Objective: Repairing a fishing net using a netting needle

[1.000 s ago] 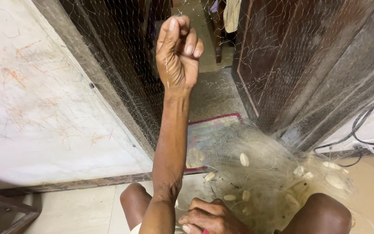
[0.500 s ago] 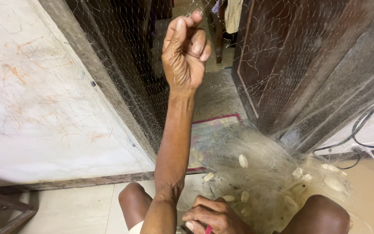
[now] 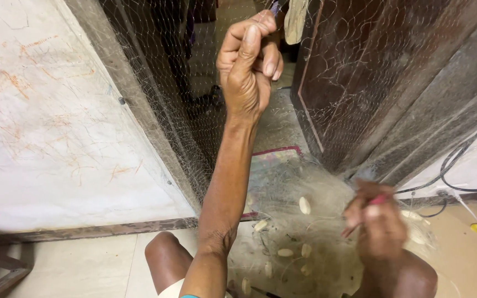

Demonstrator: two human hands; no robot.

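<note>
My left hand (image 3: 248, 66) is raised high in front of the doorway, fingers closed on a pinch of fine, clear fishing net (image 3: 155, 110) that hangs stretched below it. The rest of the net lies heaped on the floor (image 3: 327, 198) between my knees, dotted with several white oval floats (image 3: 304, 205). My right hand (image 3: 379, 229) is low on the right over my knee, blurred by motion, and grips a thin red tool (image 3: 379, 200). Whether a thread runs from the tool to the net I cannot tell.
A white wall with orange scribbles (image 3: 51, 127) stands on the left, a dark wooden door (image 3: 393, 83) on the right. Black cables (image 3: 459, 165) run along the right wall. A mat with a red border (image 3: 274, 157) lies in the doorway. My bare knees (image 3: 164, 256) frame the net heap.
My right hand has swung from bottom centre out to the right and upward with the red tool. My left hand stays raised on the net, shifted slightly.
</note>
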